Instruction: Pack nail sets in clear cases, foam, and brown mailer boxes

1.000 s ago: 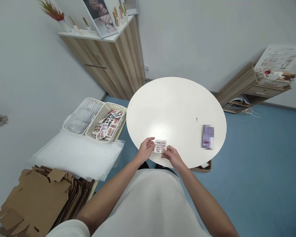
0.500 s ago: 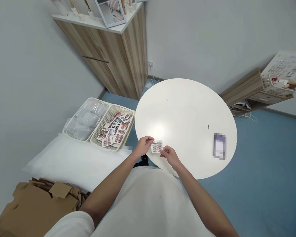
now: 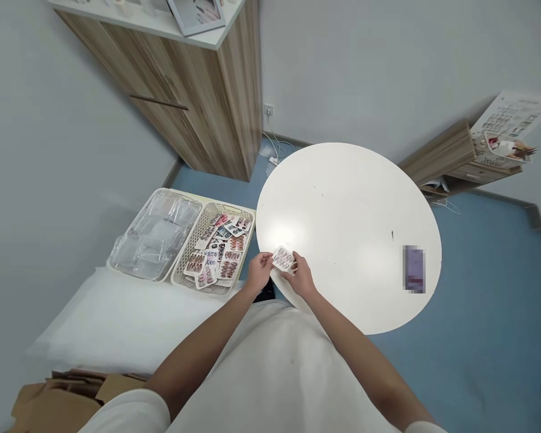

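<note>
A small white card with rows of press-on nails (image 3: 283,258) is between my two hands, over the near left edge of the round white table (image 3: 351,198). My left hand (image 3: 259,272) pinches the card's left edge with thumb and fingertips. From the other side, my right hand (image 3: 301,276) grips the card's right edge. Left of the table, a perforated basket (image 3: 211,211) holds several similar nail cards (image 3: 228,270). Beside it stands a tray of clear plastic packs (image 3: 155,231).
A pixelated purple item (image 3: 415,269) lies at the table's right side. White wrapping sheets (image 3: 130,322) and brown cardboard (image 3: 54,406) are at the lower left. A wooden cabinet (image 3: 198,102) stands behind, a low shelf unit (image 3: 451,150) to the right.
The card has tilted and moved slightly up and left between my hands. My right hand has shifted left and its fingers are around the card's right side. The view has shifted a little.
</note>
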`<action>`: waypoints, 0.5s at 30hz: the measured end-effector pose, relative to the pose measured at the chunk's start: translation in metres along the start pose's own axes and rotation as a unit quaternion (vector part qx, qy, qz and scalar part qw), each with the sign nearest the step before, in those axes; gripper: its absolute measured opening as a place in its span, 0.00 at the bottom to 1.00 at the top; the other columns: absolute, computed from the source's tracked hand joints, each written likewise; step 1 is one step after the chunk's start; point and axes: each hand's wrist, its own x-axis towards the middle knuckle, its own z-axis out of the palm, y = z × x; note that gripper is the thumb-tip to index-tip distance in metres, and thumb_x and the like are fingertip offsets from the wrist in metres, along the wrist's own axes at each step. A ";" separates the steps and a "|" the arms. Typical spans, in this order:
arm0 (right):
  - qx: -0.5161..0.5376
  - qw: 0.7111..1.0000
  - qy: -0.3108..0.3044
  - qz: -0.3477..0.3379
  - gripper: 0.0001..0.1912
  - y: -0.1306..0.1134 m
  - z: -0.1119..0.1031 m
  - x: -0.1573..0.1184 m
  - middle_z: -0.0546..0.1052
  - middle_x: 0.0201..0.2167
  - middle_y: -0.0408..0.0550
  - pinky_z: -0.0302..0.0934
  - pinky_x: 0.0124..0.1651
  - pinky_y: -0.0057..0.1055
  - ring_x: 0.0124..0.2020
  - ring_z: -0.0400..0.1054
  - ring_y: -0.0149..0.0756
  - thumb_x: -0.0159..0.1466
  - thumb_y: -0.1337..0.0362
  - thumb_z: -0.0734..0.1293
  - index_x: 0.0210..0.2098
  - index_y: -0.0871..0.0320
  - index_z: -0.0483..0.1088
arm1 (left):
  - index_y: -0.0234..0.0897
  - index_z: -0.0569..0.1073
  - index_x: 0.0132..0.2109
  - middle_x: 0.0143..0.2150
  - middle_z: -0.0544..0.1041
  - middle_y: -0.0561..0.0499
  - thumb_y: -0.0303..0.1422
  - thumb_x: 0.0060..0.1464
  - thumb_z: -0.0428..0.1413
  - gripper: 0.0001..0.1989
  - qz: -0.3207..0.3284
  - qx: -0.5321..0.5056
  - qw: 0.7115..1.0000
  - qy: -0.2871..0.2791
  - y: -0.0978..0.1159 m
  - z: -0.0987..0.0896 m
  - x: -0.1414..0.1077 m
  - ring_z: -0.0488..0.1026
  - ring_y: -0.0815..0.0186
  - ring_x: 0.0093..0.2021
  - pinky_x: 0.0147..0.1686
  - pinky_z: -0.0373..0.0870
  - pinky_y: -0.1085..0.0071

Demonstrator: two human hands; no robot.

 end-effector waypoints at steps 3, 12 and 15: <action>-0.084 0.996 -0.022 -0.033 0.35 0.002 0.002 0.016 0.65 0.44 0.52 0.59 0.45 0.38 0.42 0.62 0.41 0.52 0.60 0.65 0.57 0.55 0.50 | 0.36 0.71 0.40 0.31 0.72 0.48 0.34 0.50 0.50 0.11 0.041 0.106 0.993 -0.013 -0.001 -0.006 0.004 0.71 0.65 0.30 0.33 0.67 0.67; -0.238 0.966 -0.057 -0.088 0.34 0.005 0.008 0.040 0.60 0.47 0.57 0.57 0.44 0.37 0.47 0.56 0.45 0.54 0.65 0.63 0.58 0.59 0.49 | 0.36 0.63 0.52 0.41 0.68 0.43 0.33 0.51 0.49 0.20 0.098 0.364 0.923 -0.084 -0.004 -0.009 0.004 0.67 0.59 0.39 0.37 0.65 0.64; -0.232 0.966 -0.050 -0.105 0.35 0.006 0.006 0.033 0.59 0.50 0.57 0.55 0.45 0.40 0.48 0.56 0.46 0.55 0.64 0.61 0.59 0.58 0.45 | 0.36 0.61 0.54 0.45 0.67 0.42 0.33 0.51 0.49 0.22 0.126 0.395 0.906 -0.084 -0.004 -0.009 -0.001 0.65 0.56 0.45 0.42 0.63 0.62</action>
